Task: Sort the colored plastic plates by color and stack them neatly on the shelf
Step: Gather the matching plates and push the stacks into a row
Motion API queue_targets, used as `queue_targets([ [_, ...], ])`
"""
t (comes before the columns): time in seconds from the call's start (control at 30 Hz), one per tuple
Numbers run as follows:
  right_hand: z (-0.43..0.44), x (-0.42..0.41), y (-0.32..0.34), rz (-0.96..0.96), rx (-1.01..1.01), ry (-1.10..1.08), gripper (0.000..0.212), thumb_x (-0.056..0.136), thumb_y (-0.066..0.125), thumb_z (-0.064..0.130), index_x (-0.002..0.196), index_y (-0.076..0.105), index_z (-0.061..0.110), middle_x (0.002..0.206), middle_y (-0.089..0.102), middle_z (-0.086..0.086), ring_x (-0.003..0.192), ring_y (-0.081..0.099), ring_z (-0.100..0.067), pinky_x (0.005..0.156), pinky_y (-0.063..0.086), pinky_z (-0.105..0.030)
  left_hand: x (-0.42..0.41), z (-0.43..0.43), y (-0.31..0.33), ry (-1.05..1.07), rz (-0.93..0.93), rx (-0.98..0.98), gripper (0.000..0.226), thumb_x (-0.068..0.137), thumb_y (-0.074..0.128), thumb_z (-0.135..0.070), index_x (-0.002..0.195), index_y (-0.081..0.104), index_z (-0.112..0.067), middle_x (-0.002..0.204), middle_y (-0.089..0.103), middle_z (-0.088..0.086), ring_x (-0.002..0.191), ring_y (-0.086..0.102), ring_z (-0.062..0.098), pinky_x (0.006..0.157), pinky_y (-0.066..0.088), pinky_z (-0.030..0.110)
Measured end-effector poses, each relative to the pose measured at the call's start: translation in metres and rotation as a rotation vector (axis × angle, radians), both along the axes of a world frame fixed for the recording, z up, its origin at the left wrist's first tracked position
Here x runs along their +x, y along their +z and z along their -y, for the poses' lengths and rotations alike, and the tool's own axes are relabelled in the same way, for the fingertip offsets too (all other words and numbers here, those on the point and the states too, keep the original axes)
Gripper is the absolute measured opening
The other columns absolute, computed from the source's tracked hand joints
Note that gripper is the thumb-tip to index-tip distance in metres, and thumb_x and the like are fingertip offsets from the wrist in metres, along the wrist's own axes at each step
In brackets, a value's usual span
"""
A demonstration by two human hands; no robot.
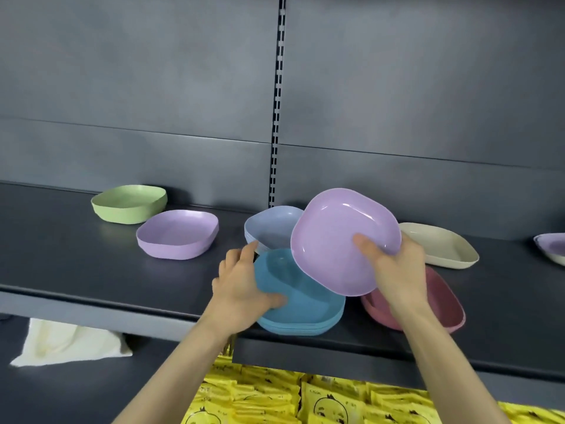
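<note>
as right grip (397,270) pinches rim, lilac plate (336,237) tilted

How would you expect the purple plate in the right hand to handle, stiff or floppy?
Probably stiff: the purple plate, held tilted by one edge, shows no sag. Likely light, since the right hand alone carries it. Its glossy sheen suggests it may be slippery.

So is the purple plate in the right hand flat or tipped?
Tipped: the right hand holds the purple plate, its hollow facing the camera.
</note>
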State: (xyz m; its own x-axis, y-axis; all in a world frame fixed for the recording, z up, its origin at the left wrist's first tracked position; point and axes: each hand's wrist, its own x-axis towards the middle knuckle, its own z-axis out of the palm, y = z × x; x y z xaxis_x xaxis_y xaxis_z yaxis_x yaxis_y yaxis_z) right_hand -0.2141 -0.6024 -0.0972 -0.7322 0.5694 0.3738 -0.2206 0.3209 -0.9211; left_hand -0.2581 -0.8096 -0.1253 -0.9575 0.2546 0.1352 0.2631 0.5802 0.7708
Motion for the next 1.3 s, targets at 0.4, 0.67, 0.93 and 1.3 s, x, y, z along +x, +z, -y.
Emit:
queue_targets([
  [0.4,0.094,-0.03,0.02,0.119,0.082,0.35,0.038,0.08,0.07,0.017,0.104,0.043,0.028,0.098,0.056,0.017,0.088,0.057,-0.002,0.063,0.045,-0.019,-0.017,0.062,0.028,0.128,-0.294,0.513,0.043,0.076,0.076,-0.02,0.106,0.052,-0.039,0.081,0.069,-0.007,0.077,0.065,0.009,0.066,0.055,0.027],
  [0.67,0.182,-0.088,0.003,0.149,0.382,0.193,0.059,0.075,0.066,0.006,0.118,0.042,0.039,0.106,0.048,0.009,0.089,0.055,-0.019,0.07,0.056,-0.038,-0.089,0.143,0.018,0.154,-0.3,0.411,0.045,0.077,0.072,-0.014,0.11,0.053,-0.037,0.079,0.065,-0.014,0.072,0.061,0.004,0.055,0.044,0.008],
  [0.93,0.208,-0.15,-0.004,0.371,0.41,0.082,0.065,0.069,0.072,0.007,0.125,0.047,0.029,0.102,0.056,-0.007,0.09,0.058,-0.029,0.076,0.055,-0.043,-0.168,0.188,0.009,-0.084,-0.189,0.112,0.05,0.071,0.075,-0.014,0.117,0.059,-0.025,0.085,0.064,-0.007,0.071,0.057,0.006,0.054,0.038,0.01],
  [1.3,0.206,-0.172,-0.018,0.522,0.451,0.096,0.039,0.075,0.073,0.011,0.112,0.063,0.019,0.107,0.057,-0.004,0.086,0.057,-0.019,0.083,0.049,-0.032,-0.2,0.207,-0.001,-0.263,-0.092,-0.002,0.031,0.076,0.072,-0.03,0.106,0.064,-0.031,0.101,0.061,-0.002,0.086,0.056,0.012,0.075,0.045,0.027],
])
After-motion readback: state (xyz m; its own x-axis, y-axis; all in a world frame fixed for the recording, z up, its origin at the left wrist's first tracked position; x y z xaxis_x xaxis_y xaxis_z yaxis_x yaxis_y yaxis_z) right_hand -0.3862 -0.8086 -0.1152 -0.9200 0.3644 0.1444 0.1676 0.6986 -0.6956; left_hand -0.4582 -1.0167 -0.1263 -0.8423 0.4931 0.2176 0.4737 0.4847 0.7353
